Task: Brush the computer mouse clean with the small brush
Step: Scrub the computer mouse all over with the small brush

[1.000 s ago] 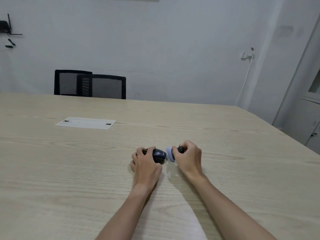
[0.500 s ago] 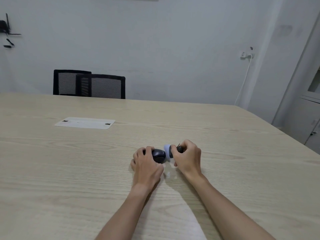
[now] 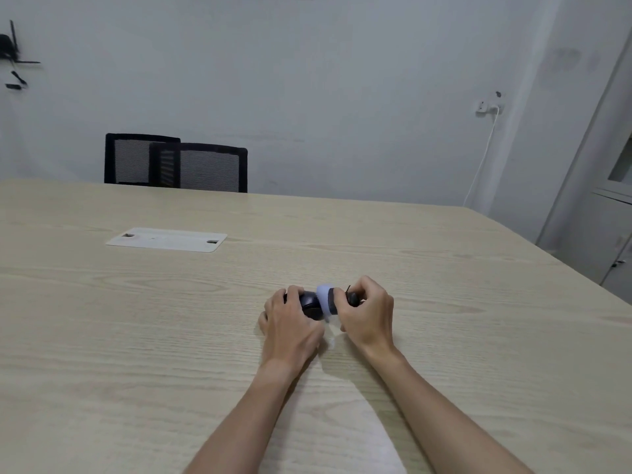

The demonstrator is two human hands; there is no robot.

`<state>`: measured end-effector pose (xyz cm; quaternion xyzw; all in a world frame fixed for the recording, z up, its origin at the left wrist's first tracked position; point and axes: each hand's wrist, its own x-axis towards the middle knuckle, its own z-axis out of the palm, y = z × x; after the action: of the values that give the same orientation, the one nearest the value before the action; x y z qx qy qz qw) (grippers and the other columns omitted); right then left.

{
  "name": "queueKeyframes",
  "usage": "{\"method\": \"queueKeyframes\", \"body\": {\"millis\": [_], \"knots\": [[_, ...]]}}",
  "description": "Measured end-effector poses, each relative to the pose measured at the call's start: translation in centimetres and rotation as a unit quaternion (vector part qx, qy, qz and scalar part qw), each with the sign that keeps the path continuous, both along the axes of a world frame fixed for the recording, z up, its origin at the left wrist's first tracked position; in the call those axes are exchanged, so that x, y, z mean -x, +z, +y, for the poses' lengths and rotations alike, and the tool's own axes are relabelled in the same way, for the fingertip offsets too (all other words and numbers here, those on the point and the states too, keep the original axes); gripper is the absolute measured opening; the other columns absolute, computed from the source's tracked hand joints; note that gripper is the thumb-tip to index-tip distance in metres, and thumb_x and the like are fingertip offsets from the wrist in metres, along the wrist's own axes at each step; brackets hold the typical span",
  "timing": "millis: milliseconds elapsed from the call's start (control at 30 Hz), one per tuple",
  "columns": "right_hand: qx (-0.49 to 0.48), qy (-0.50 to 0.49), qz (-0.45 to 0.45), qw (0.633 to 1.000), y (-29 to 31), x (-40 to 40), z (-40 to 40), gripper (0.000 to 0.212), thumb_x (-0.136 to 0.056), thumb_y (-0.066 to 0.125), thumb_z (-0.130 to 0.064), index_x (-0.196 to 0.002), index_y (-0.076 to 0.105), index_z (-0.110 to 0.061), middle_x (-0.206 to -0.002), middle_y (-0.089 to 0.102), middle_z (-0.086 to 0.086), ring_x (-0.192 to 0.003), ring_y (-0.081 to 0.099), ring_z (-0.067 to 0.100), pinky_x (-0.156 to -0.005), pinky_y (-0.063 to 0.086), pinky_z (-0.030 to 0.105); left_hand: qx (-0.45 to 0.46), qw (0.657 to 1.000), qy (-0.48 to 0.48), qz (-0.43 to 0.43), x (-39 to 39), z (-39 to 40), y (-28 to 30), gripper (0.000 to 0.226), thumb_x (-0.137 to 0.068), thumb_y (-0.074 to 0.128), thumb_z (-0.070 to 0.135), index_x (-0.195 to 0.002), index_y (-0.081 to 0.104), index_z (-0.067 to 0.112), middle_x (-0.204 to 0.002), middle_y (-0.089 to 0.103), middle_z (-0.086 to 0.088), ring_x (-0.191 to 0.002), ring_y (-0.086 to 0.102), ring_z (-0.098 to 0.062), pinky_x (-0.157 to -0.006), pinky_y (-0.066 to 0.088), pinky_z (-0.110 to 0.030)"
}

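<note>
A dark computer mouse (image 3: 310, 303) lies on the light wooden table (image 3: 136, 354), a little right of the middle. My left hand (image 3: 290, 319) rests over its left side and grips it. My right hand (image 3: 366, 313) is closed on a small brush (image 3: 327, 301) with a dark handle and a pale lavender head. The brush head presses against the right side of the mouse. Most of the mouse and the brush handle is hidden under my fingers.
A white rectangular cable cover (image 3: 167, 239) sits flush in the table at the back left. Two black mesh chairs (image 3: 178, 164) stand behind the far edge. The table's right edge runs diagonally near a grey cabinet (image 3: 612, 206).
The brush head has slid left onto the mouse over the last second. My left hand stays on the mouse; both hands hold their places on the table.
</note>
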<state>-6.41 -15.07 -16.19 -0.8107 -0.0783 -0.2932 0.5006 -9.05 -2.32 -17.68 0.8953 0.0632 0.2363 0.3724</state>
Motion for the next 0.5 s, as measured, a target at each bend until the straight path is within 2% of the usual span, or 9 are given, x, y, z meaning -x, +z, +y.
{"method": "queueKeyframes", "body": {"millis": [133,233,333,433,500], "knots": [[0.002,0.014,0.017,1.0,-0.4,-0.1,0.5,0.034,-0.082,0.072,-0.017,-0.063,0.044,-0.01,-0.058,0.054,0.008,-0.05,0.063,0.034,-0.042,0.038,0.033,-0.014,1.0,0.012,0.006,-0.1,0.0,-0.1,0.038,-0.07,0.05,0.018,-0.106,0.047,0.028,-0.106,0.039,0.007,-0.108,0.035,-0.019,-0.091,0.025,-0.032],[0.013,-0.038,0.053,0.998,0.0,-0.7,0.2,0.036,-0.084,0.07,-0.018,-0.063,0.041,-0.013,-0.058,0.05,0.004,-0.053,0.054,0.025,-0.053,0.046,0.045,-0.023,0.999,0.026,0.007,-0.2,0.0,-0.2,0.036,-0.071,0.05,0.018,-0.105,0.046,0.027,-0.106,0.037,0.003,-0.103,0.034,-0.02,-0.087,0.024,-0.033],[0.002,-0.035,0.043,0.998,0.7,-0.7,0.1,0.034,-0.083,0.07,-0.017,-0.065,0.044,-0.006,-0.06,0.054,0.01,-0.055,0.045,0.019,-0.055,0.045,0.041,-0.024,0.999,0.031,0.01,-0.3,0.0,-0.3,0.035,-0.072,0.051,0.017,-0.105,0.046,0.028,-0.106,0.037,0.003,-0.101,0.032,-0.02,-0.087,0.023,-0.033],[-0.006,0.015,0.01,1.0,0.8,0.1,0.6,0.033,-0.081,0.073,-0.016,-0.065,0.047,-0.005,-0.059,0.056,0.01,-0.05,0.054,0.025,-0.05,0.041,0.032,-0.021,0.999,0.034,0.012,-0.2,-0.1,-0.2,0.03,-0.074,0.051,0.017,-0.101,0.045,0.028,-0.104,0.035,0.003,-0.096,0.027,-0.017,-0.086,0.022,-0.032],[0.011,0.03,0.011,0.999,0.5,0.2,0.8,0.032,-0.081,0.075,-0.017,-0.065,0.048,-0.007,-0.058,0.055,0.005,-0.051,0.056,0.022,-0.051,0.041,0.031,-0.017,0.999,0.032,0.01,-0.2,-0.1,-0.1,0.028,-0.073,0.052,0.017,-0.098,0.044,0.028,-0.103,0.036,0.003,-0.095,0.027,-0.017,-0.085,0.022,-0.033]]}}
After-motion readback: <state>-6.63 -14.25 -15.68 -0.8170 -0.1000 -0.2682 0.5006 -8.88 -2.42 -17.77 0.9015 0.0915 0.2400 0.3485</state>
